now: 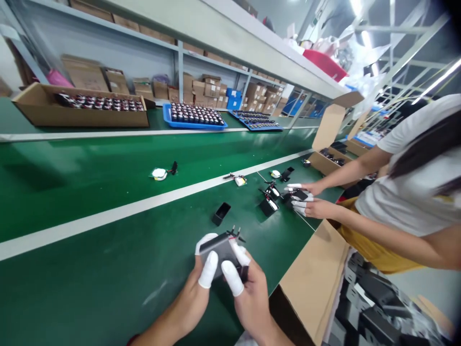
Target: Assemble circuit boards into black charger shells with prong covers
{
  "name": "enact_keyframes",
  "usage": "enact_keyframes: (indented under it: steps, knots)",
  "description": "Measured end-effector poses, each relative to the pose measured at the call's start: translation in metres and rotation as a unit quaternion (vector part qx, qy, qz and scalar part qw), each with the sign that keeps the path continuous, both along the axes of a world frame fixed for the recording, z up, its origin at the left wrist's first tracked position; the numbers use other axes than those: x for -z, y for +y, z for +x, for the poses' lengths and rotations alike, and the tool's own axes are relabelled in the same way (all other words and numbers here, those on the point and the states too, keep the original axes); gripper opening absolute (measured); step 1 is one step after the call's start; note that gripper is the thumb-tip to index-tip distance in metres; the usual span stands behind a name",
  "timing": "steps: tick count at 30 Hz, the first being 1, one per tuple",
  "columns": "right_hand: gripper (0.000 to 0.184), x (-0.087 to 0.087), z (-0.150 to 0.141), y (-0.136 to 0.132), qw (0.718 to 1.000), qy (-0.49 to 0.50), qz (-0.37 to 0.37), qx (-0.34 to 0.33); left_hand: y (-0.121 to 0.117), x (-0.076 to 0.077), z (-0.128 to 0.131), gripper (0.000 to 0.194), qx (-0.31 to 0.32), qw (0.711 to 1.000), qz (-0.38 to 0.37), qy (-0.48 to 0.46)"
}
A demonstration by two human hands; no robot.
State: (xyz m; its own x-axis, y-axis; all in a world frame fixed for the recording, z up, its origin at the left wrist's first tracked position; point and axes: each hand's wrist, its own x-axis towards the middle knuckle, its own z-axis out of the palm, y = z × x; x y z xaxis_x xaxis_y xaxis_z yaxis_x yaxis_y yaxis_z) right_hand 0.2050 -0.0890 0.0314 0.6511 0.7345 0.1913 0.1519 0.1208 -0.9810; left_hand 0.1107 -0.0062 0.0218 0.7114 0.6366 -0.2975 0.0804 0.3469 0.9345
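A black plastic housing (224,252) is between my two hands, tilted, with red and black wires and small connectors (236,234) sticking out at its far right corner. My left hand (194,293), white covers on its fingertips, grips the left side with the thumb on the near face. My right hand (250,293), likewise covered at the fingertips, holds the right side, its thumb beside the other. The fingers behind the housing are partly hidden. Just beyond lies a small open black box (221,213). White wired parts (239,180) lie farther off on the green table (108,288).
A co-worker's hands (306,199) handle a black part at right, near several black housings with white parts (270,205). A carton of black pieces (378,307) stands at lower right, its flap (317,283) beside the table. Blue trays (196,126) and a long carton (82,115) line the back.
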Motion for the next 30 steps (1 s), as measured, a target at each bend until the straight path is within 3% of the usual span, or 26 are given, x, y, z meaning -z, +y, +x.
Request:
enact_keyframes:
  steps: [3,6,11,14,18,22,24,25,27,29,30]
  knots:
    - [0.022,0.003,0.017,-0.013,0.991,-0.128,0.007,0.029,-0.004,-0.006,0.016,0.068,0.074,0.996,0.056,0.009]
    - [0.021,0.010,0.050,-0.020,0.972,-0.221,-0.038,0.075,-0.002,-0.015,0.031,0.064,0.127,0.982,0.129,0.045]
    - [0.056,0.028,0.126,0.004,0.889,-0.363,-0.219,0.172,0.022,-0.035,0.029,0.039,0.160,0.969,0.166,0.085]
    - [0.058,0.041,0.155,0.027,0.865,-0.389,-0.274,0.161,0.044,-0.039,0.014,0.036,0.154,0.966,0.175,0.111]
    - [0.053,0.051,0.166,0.042,0.836,-0.417,-0.321,0.157,0.072,-0.031,-0.018,0.039,0.115,0.962,0.187,0.164]
    - [0.063,0.045,0.158,0.029,0.812,-0.438,-0.325,0.206,0.091,-0.015,-0.058,0.044,0.085,0.954,0.196,0.212]
    - [0.059,0.044,0.147,0.016,0.809,-0.472,-0.276,0.214,0.097,-0.006,-0.075,0.047,0.078,0.949,0.203,0.228]
    - [0.051,0.045,0.141,0.009,0.811,-0.501,-0.236,0.186,0.099,-0.002,-0.081,0.048,0.076,0.947,0.208,0.234]
    - [0.032,0.052,0.127,-0.003,0.804,-0.573,-0.149,0.057,0.100,0.003,-0.084,0.050,0.074,0.940,0.225,0.244]
    - [0.028,0.064,0.114,-0.009,0.773,-0.620,-0.105,-0.077,0.096,0.003,-0.073,0.053,0.072,0.932,0.260,0.240]
    - [0.030,0.070,0.109,-0.010,0.758,-0.634,-0.102,-0.113,0.094,0.002,-0.062,0.056,0.074,0.928,0.285,0.230]
